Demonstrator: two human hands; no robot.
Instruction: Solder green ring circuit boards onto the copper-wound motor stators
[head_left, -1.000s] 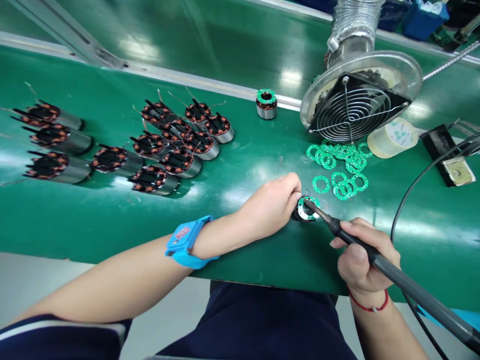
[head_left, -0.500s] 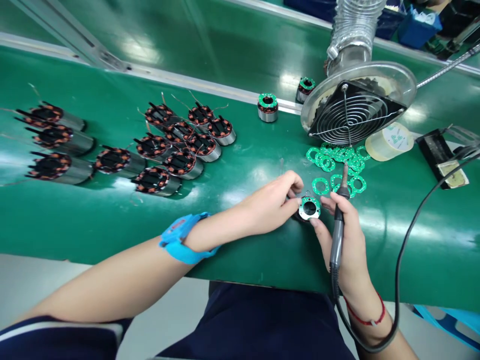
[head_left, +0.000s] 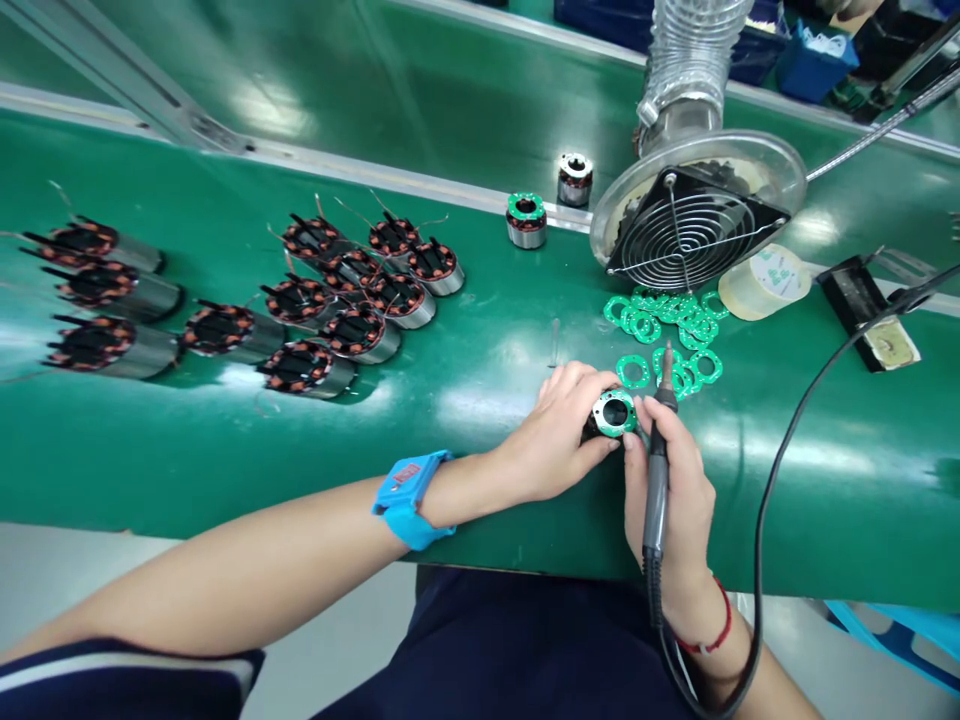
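L hand [head_left: 559, 435] curled round motor core [head_left: 591, 430], green ring [head_left: 601, 412] on top | R hand [head_left: 681, 490] grasping soldering iron [head_left: 656, 498], tip off core | done: two ringed cores [head_left: 526, 235] behind | bare: cores [head_left: 367, 345] at left; loose rings [head_left: 643, 328] ahead; looks early

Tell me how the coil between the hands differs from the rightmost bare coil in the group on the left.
The coil between the hands has a green ring on top; the rightmost bare coil shows copper windings. The first is held by the left hand; the second stands on the table, with neither hand on it. Both are round with dark centers.
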